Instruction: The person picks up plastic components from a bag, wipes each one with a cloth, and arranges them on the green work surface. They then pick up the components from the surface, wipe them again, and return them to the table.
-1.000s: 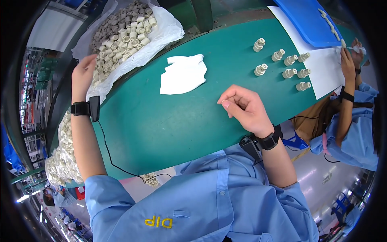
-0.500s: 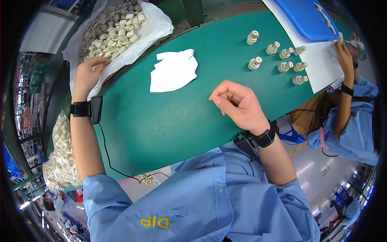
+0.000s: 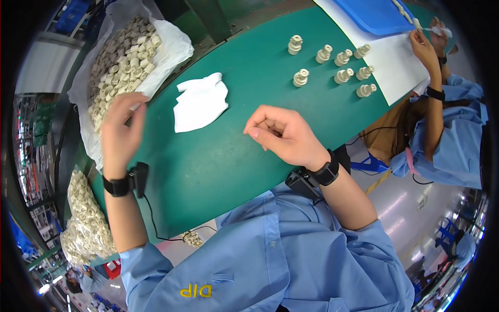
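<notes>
My left hand (image 3: 122,127), a little blurred, is over the table's left edge beside the bag of parts. Its fingers and thumb are bent toward each other; whatever they hold is hidden. Over the middle of the green table (image 3: 218,161), my right hand (image 3: 286,135) is loosely closed, thumb near the index finger, with no object showing. A crumpled white cloth-like piece (image 3: 200,104) lies between the hands. Cream plastic caps (image 3: 138,65) fill the white plastic bag (image 3: 174,44) at the far left. Several cream socket-like assemblies (image 3: 300,78) stand at the right.
A blue tray (image 3: 374,18) rests on white paper (image 3: 392,73) at the far right, where another person's hands (image 3: 429,49) hold something white. A clear bag of cream parts (image 3: 86,223) sits low on the left. A black cable (image 3: 153,221) hangs from my left wrist.
My left hand has come back from the heap of caps toward me. My right hand keeps its curled pose. The whole view has shifted, so table items appear further left.
</notes>
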Available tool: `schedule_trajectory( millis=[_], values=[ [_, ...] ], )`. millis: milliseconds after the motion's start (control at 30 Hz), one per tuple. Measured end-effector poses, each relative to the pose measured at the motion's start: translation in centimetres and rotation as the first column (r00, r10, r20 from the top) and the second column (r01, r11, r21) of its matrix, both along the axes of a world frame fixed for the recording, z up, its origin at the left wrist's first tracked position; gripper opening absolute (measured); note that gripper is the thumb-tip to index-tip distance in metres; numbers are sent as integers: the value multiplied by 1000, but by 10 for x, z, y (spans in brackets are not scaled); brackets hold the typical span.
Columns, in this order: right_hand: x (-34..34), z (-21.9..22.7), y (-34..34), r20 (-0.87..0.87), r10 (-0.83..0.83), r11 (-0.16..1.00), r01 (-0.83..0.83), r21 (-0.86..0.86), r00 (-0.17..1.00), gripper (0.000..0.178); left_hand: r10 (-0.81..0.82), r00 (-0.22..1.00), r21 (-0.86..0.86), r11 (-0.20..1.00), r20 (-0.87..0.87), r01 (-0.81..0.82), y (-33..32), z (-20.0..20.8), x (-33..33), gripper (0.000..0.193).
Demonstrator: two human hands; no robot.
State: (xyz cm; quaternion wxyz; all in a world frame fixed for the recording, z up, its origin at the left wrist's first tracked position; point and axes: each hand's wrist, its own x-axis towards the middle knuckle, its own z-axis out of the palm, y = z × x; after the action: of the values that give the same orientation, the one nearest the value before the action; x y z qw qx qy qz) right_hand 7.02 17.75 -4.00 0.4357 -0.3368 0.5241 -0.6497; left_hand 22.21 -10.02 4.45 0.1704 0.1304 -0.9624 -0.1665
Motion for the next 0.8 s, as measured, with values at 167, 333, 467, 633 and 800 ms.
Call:
schedule_trajectory(
  millis=[167, 333, 467, 633, 800],
  values=[
    [0, 18, 19, 35, -30, 999, 32, -43, 999, 7, -197, 976, 46, 980, 96, 193, 65, -20, -26, 30],
    [-18, 49, 85, -128, -419, 906, 423, 2, 899, 12, -174, 977, -136, 972, 123, 190, 89, -41, -41, 35],
    [-70, 37, 140, -218, -612, 759, 642, 108, 760, 24, -227, 963, -81, 967, 146, 240, 86, -60, -53, 29],
    [-100, 52, 133, -312, -611, 565, 677, 471, 727, 50, -394, 906, 317, 889, 155, 332, 87, -57, -54, 19],
    [-124, 50, 129, -165, -520, 610, 500, 615, 838, 66, -306, 951, 885, 430, -45, 180, 82, -76, -39, 25]
  ],
)
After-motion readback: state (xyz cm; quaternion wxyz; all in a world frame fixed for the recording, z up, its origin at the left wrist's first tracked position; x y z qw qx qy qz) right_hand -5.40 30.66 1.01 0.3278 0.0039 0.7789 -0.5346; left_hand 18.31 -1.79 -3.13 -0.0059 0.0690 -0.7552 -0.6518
